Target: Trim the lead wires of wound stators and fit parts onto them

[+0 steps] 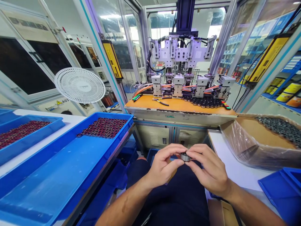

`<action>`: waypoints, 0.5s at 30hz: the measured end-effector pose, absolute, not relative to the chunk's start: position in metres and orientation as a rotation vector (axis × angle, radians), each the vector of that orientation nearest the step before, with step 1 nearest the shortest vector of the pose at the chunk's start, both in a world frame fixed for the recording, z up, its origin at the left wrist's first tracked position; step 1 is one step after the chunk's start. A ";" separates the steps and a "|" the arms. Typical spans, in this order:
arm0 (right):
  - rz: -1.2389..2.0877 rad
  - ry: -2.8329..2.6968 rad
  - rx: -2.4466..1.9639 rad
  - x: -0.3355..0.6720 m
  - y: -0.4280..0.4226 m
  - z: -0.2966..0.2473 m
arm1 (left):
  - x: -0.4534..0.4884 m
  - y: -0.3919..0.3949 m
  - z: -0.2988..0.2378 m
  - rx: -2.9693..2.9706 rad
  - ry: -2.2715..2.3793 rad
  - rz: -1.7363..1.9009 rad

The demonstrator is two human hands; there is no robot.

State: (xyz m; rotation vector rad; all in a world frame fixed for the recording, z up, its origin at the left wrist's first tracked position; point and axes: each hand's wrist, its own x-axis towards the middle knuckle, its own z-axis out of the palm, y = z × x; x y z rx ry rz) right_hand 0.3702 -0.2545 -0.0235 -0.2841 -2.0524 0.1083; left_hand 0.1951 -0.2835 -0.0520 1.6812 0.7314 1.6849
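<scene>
A small grey metal ring (185, 158), partly covered

My left hand (161, 164) and right hand (210, 169) both had their grip clamped on the ring, above my dark-clothed lap (174, 201). My fingertips (180, 162) hid its sides, and I could not make out its dark inside. The long blue plastic tray (58, 166) of small dark-red and black parts (105, 127) ran out of view at left; the plastic-lined brown cardboard box (251, 153) was cut off at right, on the white tabletop (242, 175).
</scene>
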 end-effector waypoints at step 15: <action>0.211 -2.098 -0.351 0.346 -0.246 -0.030 | 0.173 -0.278 -0.062 1.823 0.860 1.870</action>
